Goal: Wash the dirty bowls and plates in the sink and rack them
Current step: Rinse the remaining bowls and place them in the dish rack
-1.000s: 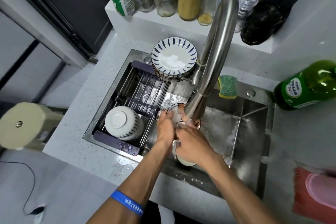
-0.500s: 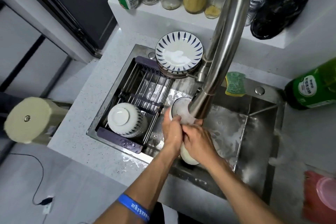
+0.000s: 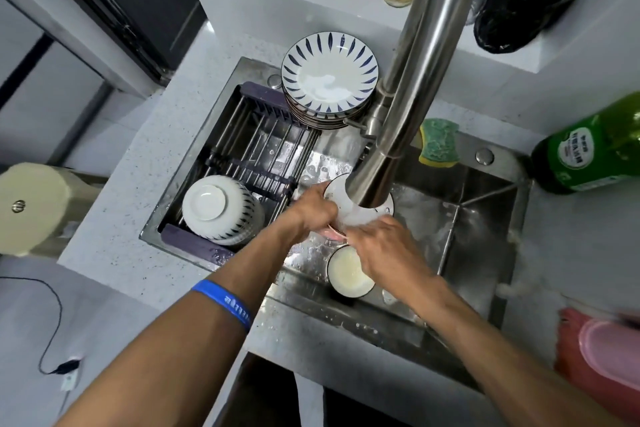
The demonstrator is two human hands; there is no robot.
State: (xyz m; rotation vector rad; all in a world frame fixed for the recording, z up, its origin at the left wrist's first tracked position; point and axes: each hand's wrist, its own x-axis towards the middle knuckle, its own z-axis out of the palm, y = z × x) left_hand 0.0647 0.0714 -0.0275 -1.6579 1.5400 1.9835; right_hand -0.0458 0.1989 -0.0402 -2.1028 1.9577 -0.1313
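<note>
Head view: left hand point(image 3: 313, 210) grips bowl point(image 3: 341, 204) by left rim under faucet point(image 3: 398, 135), over sink point(image 3: 485, 218). Right hand point(image 3: 388, 246) on bowl's near side, fingers curled on it; whether rubbing or gripping, cannot tell. Bowl tilted, partly hidden by spout. Likely ceramic: stiff, breakable, slippery when wet and soapy; safest hold looks like thumb inside rim, fingers under foot. Second bowl point(image 3: 348, 274) sits in sink, just below right hand. Rack point(image 3: 256, 149) holds upturned bowl point(image 3: 221, 210); plates point(image 3: 329, 76) stacked at far end.

Faucet point(image 3: 398, 107) hides part of the held bowl point(image 3: 349, 208)
</note>
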